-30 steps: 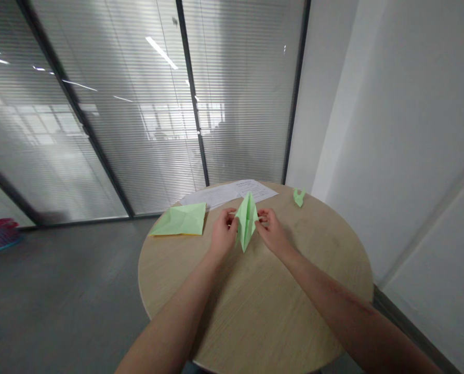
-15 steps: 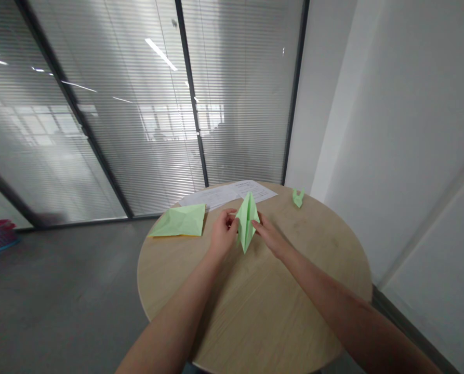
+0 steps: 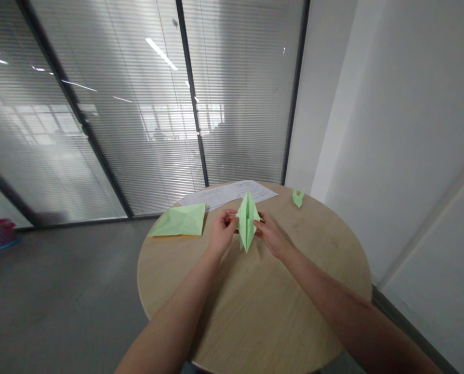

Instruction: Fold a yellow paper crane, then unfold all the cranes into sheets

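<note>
A light green folded paper piece (image 3: 247, 221), long and diamond-shaped with pointed ends, stands upright above the round wooden table (image 3: 263, 301). My left hand (image 3: 223, 232) pinches its left edge with closed fingers. My right hand (image 3: 269, 234) pinches its right edge, fingers pressed together against the paper. Both hands sit at the far middle of the tabletop.
A flat green creased sheet (image 3: 182, 219) lies at the table's far left. White printed papers (image 3: 227, 194) lie at the far edge. A small green folded figure (image 3: 298, 197) sits at the far right. A glass partition with blinds stands behind, a white wall to the right.
My right hand's fingers, curled a second ago, moved in against the paper's right edge. The folded piece has narrowed a little and stands slightly straighter. My left hand has hardly moved.
</note>
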